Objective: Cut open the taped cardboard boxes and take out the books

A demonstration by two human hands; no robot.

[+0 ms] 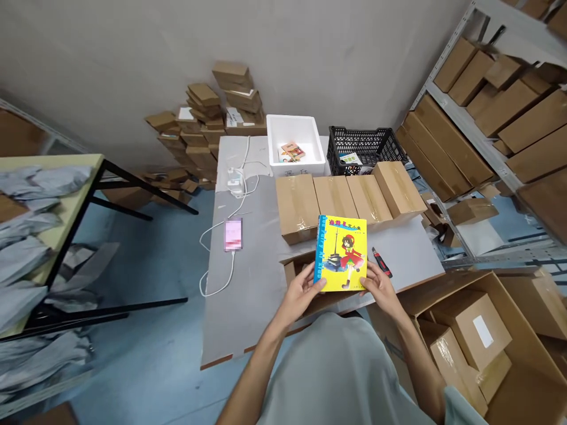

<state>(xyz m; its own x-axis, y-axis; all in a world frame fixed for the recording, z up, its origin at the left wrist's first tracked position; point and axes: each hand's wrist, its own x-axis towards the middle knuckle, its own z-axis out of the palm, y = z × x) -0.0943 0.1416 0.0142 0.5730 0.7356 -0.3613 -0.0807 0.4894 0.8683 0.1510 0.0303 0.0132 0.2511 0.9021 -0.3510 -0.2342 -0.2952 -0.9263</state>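
Note:
A yellow book point(341, 254) with a blue spine edge and a cartoon figure in red on its cover is held face up between both hands. My left hand point(303, 290) is closed on its lower left corner, thumb on the cover. On the lower right edge, my right hand point(378, 286) grips it the same way. Below the book lies an open cardboard box point(290, 273), mostly hidden by the book and hands. A red and black utility knife point(381, 262) rests on the table just right of my right hand.
Several closed cartons point(299, 203) stand in a row behind the book. Further back are a white foam bin point(295, 127) and a black crate point(361, 139). A cabled phone point(233, 235) lies on the grey table point(248, 319). A big open carton point(522, 307) stands at right.

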